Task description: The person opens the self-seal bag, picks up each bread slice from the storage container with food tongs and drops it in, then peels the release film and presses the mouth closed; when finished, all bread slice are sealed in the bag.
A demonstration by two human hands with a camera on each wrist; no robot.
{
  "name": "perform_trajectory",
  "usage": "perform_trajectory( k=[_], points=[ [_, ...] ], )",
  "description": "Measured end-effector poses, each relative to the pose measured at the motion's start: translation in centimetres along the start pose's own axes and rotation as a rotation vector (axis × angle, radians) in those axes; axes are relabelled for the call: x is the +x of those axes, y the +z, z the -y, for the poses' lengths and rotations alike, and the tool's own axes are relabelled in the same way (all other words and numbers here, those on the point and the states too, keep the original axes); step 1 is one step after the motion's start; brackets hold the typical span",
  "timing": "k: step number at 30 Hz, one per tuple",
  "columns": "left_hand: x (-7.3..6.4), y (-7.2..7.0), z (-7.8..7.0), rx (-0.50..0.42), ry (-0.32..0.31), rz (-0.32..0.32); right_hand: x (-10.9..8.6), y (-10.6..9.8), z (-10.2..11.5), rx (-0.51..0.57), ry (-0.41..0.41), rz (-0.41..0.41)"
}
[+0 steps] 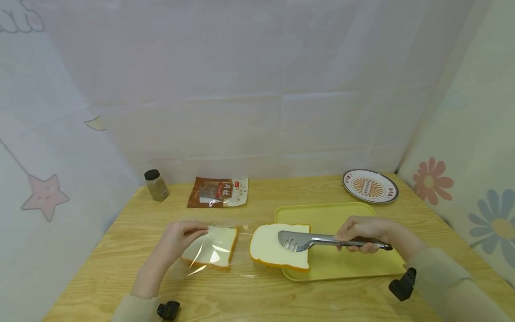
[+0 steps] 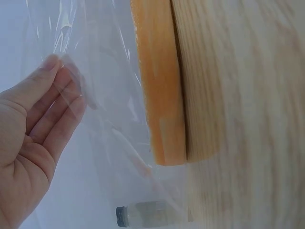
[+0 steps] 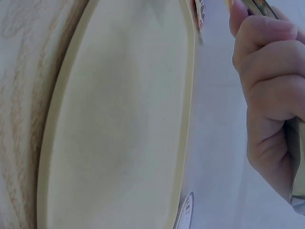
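Note:
My left hand (image 1: 182,239) pinches a clear plastic film or bag (image 2: 107,76) between thumb and fingers. Under or inside that plastic, on the wooden table, lies a slice of bread (image 1: 222,241); its orange crust (image 2: 161,86) faces the left wrist view. My right hand (image 1: 360,235) grips metal tongs (image 1: 322,240) by their handles. The slotted head of the tongs lies over a second slice of bread (image 1: 263,246), held flat at the left edge of the yellow tray (image 1: 342,268). The lower arm of the tongs is hidden.
A jar with a black lid (image 1: 157,185) stands at the back left of the table (image 1: 225,295). Beside it lies a brown and white packet (image 1: 219,193). Behind the tray is a round patterned plate (image 1: 388,193). Fabric walls close off the back and sides.

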State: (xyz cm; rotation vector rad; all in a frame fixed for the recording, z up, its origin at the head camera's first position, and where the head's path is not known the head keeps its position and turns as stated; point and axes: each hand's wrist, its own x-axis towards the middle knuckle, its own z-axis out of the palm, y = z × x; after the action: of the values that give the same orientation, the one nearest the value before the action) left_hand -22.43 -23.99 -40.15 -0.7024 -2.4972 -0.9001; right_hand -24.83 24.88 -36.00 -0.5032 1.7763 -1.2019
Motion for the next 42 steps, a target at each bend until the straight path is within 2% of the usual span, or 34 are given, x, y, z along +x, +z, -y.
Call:
perform_trajectory(
  k=[3, 9, 12, 19, 25, 31, 36, 42],
  points=[
    [0.1, 0.0, 0.0, -0.006, 0.004, -0.001, 0.2, 0.0, 0.3, -0.029, 0.026, -0.029],
    [0.0, -0.1, -0.1, -0.011, -0.023, 0.016, 1.0, 0.0, 0.9, -0.120, 0.019, -0.119],
    [-0.1, -0.1, -0.1, -0.011, -0.034, 0.029, 1.6, 0.1, 1.4, -0.157, 0.015, -0.139],
    [-0.1, -0.1, -0.2, -0.014, -0.059, 0.047, 2.7, -0.1, 2.1, -0.167, 0.017, -0.115],
    [0.1, -0.2, -0.3, -0.016, -0.044, 0.038, 1.5, -1.4, 2.3, -0.220, -0.008, -0.105],
    [0.2, -0.3, -0.2, -0.024, -0.031, 0.029, 0.6, -2.0, 2.5, -0.244, 0.001, -0.097],
    [0.1, -0.2, -0.1, -0.025, -0.020, 0.032, 1.5, -1.7, 2.4, -0.243, 0.026, -0.096],
    [0.1, 0.1, 0.0, -0.041, -0.002, 0.030, 3.1, -1.5, 2.1, -0.189, 0.039, -0.090]
  ],
)
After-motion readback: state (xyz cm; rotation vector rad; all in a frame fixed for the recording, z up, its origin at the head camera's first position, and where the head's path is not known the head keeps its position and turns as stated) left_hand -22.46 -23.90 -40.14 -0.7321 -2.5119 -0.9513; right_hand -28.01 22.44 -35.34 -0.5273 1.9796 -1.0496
